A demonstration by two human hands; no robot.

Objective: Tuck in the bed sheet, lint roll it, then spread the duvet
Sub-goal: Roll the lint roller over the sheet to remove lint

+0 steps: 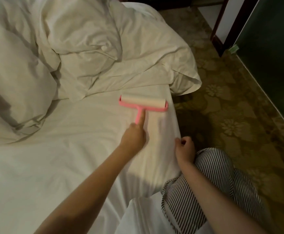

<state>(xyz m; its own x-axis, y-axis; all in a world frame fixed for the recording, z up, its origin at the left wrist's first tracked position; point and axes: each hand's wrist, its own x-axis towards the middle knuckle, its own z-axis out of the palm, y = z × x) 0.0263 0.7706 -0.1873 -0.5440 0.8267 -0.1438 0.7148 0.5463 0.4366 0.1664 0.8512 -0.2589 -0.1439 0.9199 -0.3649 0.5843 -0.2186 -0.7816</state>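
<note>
A white bed sheet (70, 166) covers the mattress, smooth with faint creases. On it, close to the bed's right edge, lies a pink lint roller (143, 103) with a pale roll. My left hand (134, 135) grips its pink handle, index finger stretched along the stem. At the mattress's right edge my right hand (184, 149) pinches the sheet with curled fingers. The white duvet (104, 48) is bunched in a heap across the far part of the bed, one corner hanging over the right side.
A white pillow (14, 92) lies at the left. My striped trouser legs (214, 183) press against the bed's right side. Patterned carpet (239, 115) runs to the right, with a dark wall panel (273, 56) and a wooden frame (220, 31) beyond.
</note>
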